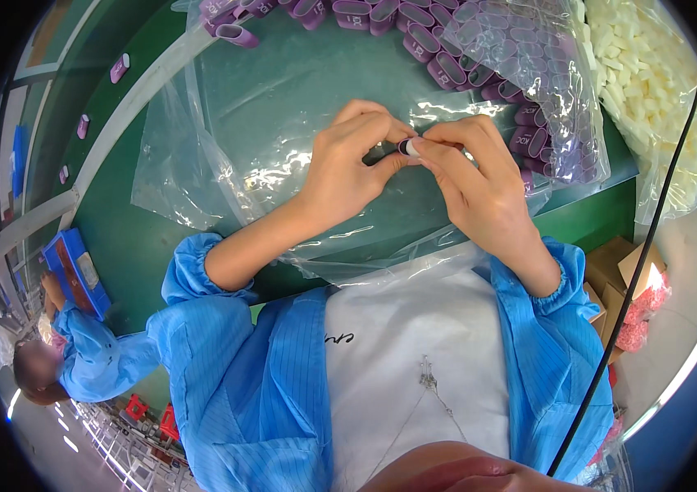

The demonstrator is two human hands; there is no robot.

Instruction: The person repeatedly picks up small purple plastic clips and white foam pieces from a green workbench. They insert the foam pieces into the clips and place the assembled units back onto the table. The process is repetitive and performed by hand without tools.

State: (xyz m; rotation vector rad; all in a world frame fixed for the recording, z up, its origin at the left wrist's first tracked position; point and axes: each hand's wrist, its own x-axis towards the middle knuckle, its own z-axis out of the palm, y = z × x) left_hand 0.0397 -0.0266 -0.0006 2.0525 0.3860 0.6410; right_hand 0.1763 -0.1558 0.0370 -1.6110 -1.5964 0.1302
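My left hand (354,152) and my right hand (483,176) meet over the clear plastic sheet, fingertips almost touching. Pinched between the left thumb and fingers is a small purple oval sleeve (402,148), mostly covered by the fingers. A small white piece (412,148) shows at its opening, and the right thumb and fingertips close on it there. How deep the white piece sits in the sleeve cannot be made out. Many like purple oval sleeves (447,70) are heaped just beyond my hands, partly under clear plastic.
A clear bag of pale yellow-white small pieces (651,90) lies at far right. Clear plastic sheeting (242,107) covers the green table. A few purple sleeves (120,68) sit beyond a pale curved rail (131,102). At left, a co-worker (98,344) is beside a blue tray (90,275). Cardboard boxes (610,275) stand lower right.
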